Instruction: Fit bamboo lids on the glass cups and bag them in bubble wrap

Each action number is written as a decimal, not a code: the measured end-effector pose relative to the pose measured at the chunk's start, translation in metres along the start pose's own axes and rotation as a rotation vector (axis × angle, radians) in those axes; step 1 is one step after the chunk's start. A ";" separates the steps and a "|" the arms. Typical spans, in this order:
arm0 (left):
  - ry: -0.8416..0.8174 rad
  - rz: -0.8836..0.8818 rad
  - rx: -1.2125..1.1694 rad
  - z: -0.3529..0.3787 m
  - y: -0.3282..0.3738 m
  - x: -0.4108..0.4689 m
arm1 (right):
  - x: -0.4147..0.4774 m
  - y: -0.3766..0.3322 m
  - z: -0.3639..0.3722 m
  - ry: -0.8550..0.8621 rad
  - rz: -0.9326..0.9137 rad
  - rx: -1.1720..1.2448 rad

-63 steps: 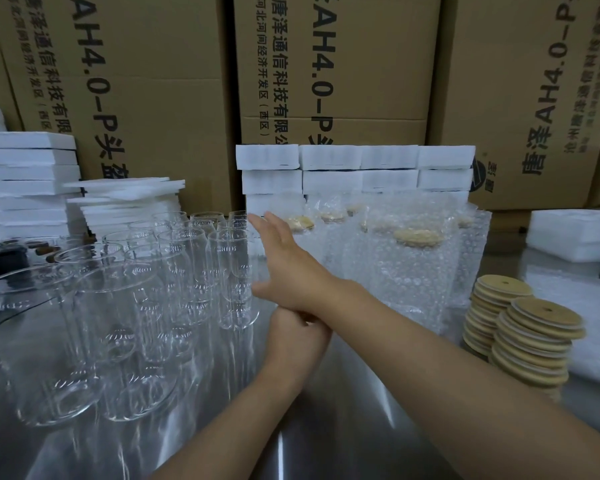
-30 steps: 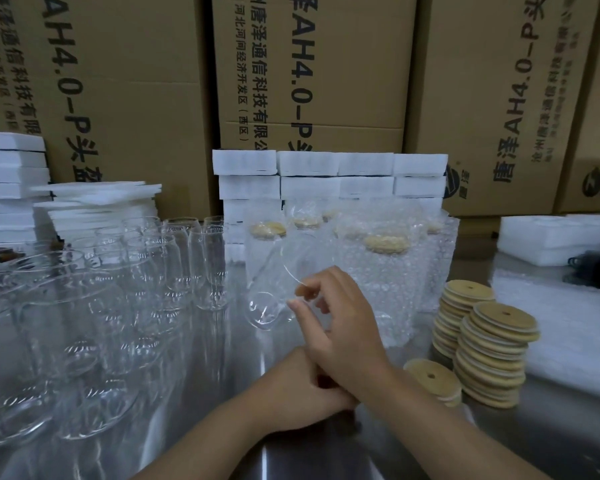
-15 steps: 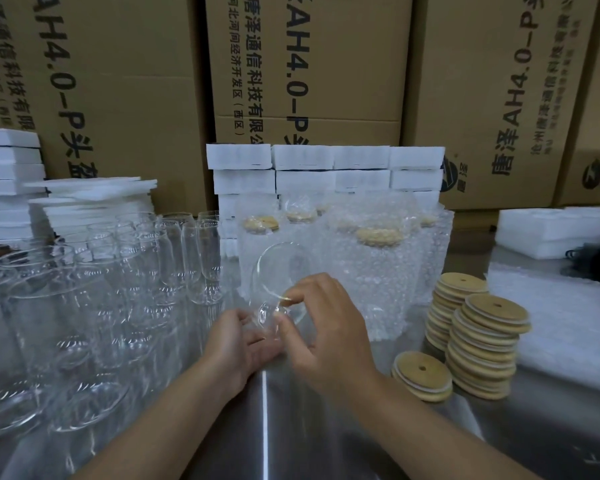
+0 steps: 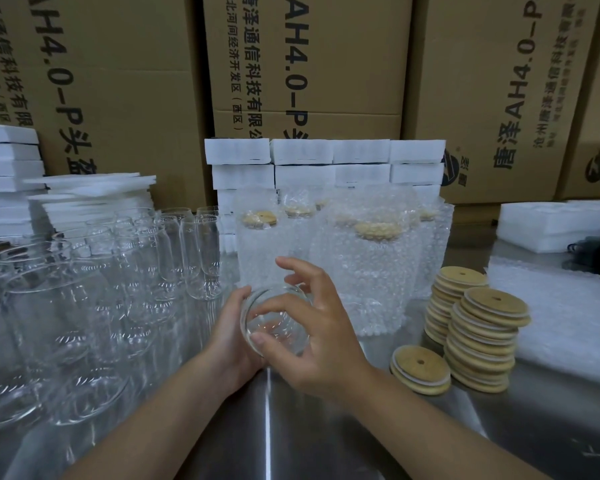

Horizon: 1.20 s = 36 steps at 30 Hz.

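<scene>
Left hand (image 4: 234, 337) curls round the far-left wall of one cup (image 4: 278, 323). The right hand (image 4: 326, 341) pinches its rim between thumb and middle fingers, with the index finger lifted clear. The cup is tilted low over the table (image 4: 267, 427), open mouth toward the camera and no lid on it. Whether its base touches the table I cannot tell.

Boxes (image 4: 309, 64) wall off the back, with foam (image 4: 326, 161) blocks stacked against them. Bare cups (image 4: 136, 271) crowd the table's left side. Bagged cups (image 4: 371, 271), already lidded, stand just behind the hands. Bubble wrap (image 4: 568, 323) lies at the far right. Lids (image 4: 482, 337) sit in stacks right of the hands, the lowest stack nearest the right wrist.

This looks like the lidding step, with the cup picked and not yet capped. Next, the right hand should release the rim and take a single lid from the low stack while the left sets the cup upright. The lid then needs pressing on squarely before bagging.
</scene>
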<state>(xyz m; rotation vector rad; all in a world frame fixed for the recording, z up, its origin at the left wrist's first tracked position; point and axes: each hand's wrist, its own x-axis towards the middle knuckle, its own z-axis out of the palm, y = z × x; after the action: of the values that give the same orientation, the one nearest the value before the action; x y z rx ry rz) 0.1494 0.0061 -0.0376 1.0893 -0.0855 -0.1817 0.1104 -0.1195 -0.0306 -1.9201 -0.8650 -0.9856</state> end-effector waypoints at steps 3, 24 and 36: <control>-0.014 0.042 -0.011 -0.003 -0.001 0.000 | 0.002 -0.002 -0.002 -0.047 -0.006 -0.010; -0.038 0.098 0.199 -0.001 -0.002 0.002 | 0.002 -0.008 0.002 0.128 0.014 -0.103; -0.025 0.028 0.214 -0.003 -0.001 0.003 | 0.004 -0.008 0.000 0.179 0.168 -0.025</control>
<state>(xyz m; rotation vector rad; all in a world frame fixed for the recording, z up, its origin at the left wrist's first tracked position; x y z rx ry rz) 0.1525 0.0075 -0.0400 1.2983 -0.1451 -0.1639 0.1058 -0.1154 -0.0246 -1.8593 -0.5822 -1.0514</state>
